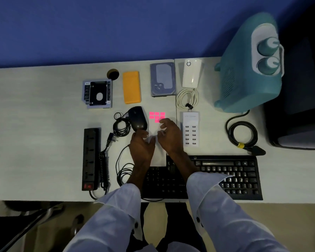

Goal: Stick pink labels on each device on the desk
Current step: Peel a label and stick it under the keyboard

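Six small pink square labels left on the white backing sheet, mid-desk between black corded mouse and white multi-port USB charger. One each: black keyboard, black power strip, orange flat case, grey hard drive, silver drive caddy, white plug-in extender, teal fan heater. Left hand flat on sheet, fingers loosely spread, gripping nothing. Right hand arched over sheet, fingers curled at lowest label; pinch unclear.

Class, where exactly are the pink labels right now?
In the head view, the pink labels sit mid-desk on a white sheet, between the black mouse and the white USB hub.
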Demonstrator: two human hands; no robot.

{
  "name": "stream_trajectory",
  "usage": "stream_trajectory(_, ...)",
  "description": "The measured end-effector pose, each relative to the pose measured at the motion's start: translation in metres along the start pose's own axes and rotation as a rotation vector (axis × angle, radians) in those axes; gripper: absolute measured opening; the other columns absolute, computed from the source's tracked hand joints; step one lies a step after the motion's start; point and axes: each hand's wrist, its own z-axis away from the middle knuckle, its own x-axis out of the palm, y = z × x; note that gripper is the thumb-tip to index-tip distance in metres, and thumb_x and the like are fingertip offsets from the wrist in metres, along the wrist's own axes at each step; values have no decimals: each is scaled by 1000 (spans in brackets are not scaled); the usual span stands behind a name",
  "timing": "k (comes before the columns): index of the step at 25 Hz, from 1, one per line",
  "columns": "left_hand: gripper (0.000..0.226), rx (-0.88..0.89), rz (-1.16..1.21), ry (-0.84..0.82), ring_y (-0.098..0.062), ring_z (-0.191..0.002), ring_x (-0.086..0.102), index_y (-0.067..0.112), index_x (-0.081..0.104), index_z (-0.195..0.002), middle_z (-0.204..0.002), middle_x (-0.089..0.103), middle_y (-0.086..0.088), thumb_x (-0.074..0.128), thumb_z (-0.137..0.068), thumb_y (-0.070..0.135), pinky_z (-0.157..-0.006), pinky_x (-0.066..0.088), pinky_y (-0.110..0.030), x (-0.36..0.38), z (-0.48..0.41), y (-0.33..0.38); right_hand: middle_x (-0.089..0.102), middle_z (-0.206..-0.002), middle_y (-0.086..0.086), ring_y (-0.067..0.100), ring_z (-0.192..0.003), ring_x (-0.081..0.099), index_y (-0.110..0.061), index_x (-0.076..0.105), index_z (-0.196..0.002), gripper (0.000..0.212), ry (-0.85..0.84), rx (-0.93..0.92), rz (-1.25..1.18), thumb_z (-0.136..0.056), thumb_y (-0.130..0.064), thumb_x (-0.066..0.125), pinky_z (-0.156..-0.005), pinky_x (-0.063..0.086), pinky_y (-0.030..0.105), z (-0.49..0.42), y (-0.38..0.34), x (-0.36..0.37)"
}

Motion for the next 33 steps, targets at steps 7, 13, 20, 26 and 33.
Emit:
stream_trajectory(7, 27, -192, 305, -56, -16, -90, 69, 8, 64, -111, -97, 70, -1, 70, -86, 17, -75, 48, -12, 13, -8, 25, 67, -95, 1, 17, -87, 65, -17, 61, -118, 39, -3, -5, 4, -80, -12, 68, -77, 57, 36, 3, 4, -5)
stream_trajectory(13, 18, -59, 140, -180, -14, -84, 65, 7, 74, -101, -92, 73, -3, 64, -90, 17, -79, 47, -23, 17, -38, 40, 71, -102, 2, 17, -91, 66, -17, 64, -122, 40, 9, -14, 7, -82, -14, 62, -84, 57, 36, 0, 10, -8)
stream_trajectory(20, 15, -122, 254, -346, -20, -79, 61, 10, 72, -83, -83, 70, -19, 62, -85, 22, -83, 52, -43, 24, -50, 25, 74, -95, 5, 19, -87, 69, -12, 71, -108, 22, 141, 31, -80, -86, -16, 68, -82, 56, 32, -7, 3, -16)
stream_trajectory(26, 26, -207, 414, -443, -15, -79, 60, 25, 71, -78, -71, 68, 12, 57, -93, 8, -77, 46, -35, 16, -48, 38, 70, -83, -6, 10, -72, 65, -21, 71, -94, 26, 173, 54, -78, -83, -44, 72, -70, 56, 31, -11, 5, -22)
stream_trajectory(33, 18, -93, 326, -407, -17, -81, 60, 14, 73, -82, -83, 71, -14, 59, -89, 21, -82, 50, -43, 17, -51, 34, 72, -79, -7, 1, -71, 66, -14, 75, -89, 13, 200, 156, -296, -81, -23, 79, -73, 54, 21, -19, -2, -19)
